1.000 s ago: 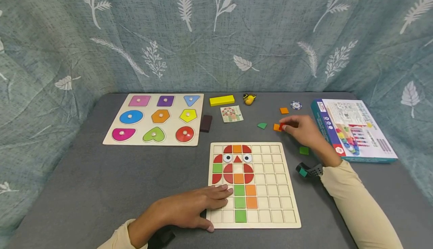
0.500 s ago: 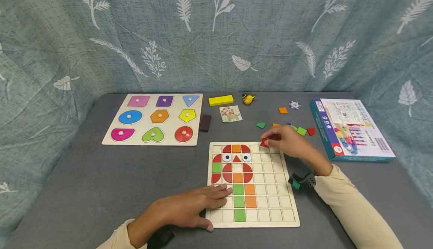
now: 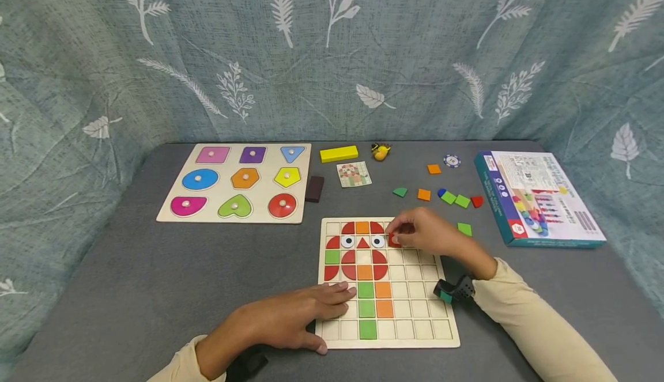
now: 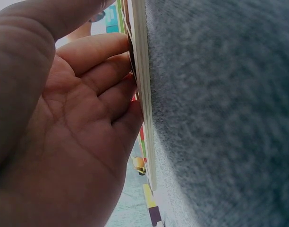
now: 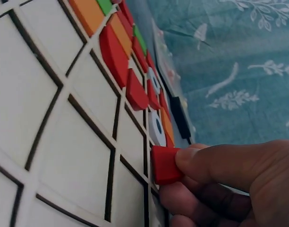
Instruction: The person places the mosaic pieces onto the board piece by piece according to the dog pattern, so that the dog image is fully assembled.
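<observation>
A wooden grid board [image 3: 416,310] carries red, orange and green tiles and two eye tiles in an owl-like pattern. My right hand [image 3: 433,233] pinches a red tile [image 5: 165,164] between thumb and fingers, over the cell right of the right-hand eye tile [image 3: 378,241]. In the right wrist view the tile is at the board surface; whether it sits in the cell I cannot tell. My left hand [image 3: 293,317] rests on the board's left edge with fingers extended, covering some cells. Its palm [image 4: 83,127] shows in the left wrist view.
Loose tiles lie behind the board, among them an orange square [image 3: 423,195], a green square [image 3: 462,201] and a red piece [image 3: 476,201]. A pattern card [image 3: 354,174], yellow block [image 3: 339,154], dark block [image 3: 314,189], knobbed shape puzzle [image 3: 171,214] and box [image 3: 544,197] stand around.
My right hand has picked the red tile up from among the loose pieces and carried it left and toward me onto the board. My left hand has stayed in place.
</observation>
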`<state>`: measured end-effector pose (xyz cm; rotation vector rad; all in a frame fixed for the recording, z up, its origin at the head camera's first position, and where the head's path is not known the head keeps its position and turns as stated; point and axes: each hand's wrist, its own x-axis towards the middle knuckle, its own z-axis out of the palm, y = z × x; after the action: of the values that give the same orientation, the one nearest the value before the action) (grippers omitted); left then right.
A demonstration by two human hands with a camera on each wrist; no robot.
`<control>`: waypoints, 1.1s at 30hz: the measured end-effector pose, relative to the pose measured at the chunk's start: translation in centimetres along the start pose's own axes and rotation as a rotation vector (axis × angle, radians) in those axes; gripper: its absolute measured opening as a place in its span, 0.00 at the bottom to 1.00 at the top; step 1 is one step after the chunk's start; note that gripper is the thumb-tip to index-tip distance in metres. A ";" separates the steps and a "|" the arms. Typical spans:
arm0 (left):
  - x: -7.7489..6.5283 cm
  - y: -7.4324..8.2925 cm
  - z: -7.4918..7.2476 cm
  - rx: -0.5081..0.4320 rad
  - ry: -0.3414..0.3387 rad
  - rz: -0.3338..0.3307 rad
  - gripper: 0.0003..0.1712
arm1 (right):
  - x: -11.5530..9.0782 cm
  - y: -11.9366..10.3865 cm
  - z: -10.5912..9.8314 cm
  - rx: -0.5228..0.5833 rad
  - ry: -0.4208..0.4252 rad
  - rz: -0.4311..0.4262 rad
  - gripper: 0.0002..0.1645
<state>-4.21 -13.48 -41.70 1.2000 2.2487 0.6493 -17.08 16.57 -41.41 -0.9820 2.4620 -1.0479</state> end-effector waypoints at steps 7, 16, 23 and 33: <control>0.0 0.0 -0.1 0.009 -0.002 0.003 0.40 | 0.2 -0.2 0.2 -0.087 0.003 -0.019 0.09; -0.1 0.0 -0.1 0.014 0.007 0.001 0.40 | 0.1 -0.2 0.1 -0.136 0.002 -0.045 0.08; -0.1 -0.1 0.0 0.005 0.002 -0.002 0.40 | -0.8 1.1 -1.5 -0.095 0.093 -0.010 0.10; -0.1 0.0 0.1 0.017 0.015 0.004 0.41 | -2.4 3.6 -3.7 -0.219 0.235 0.110 0.11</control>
<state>-4.12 -13.55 -41.76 1.2116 2.2690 0.6438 -18.90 21.95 -41.44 -0.8120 2.8358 -0.9189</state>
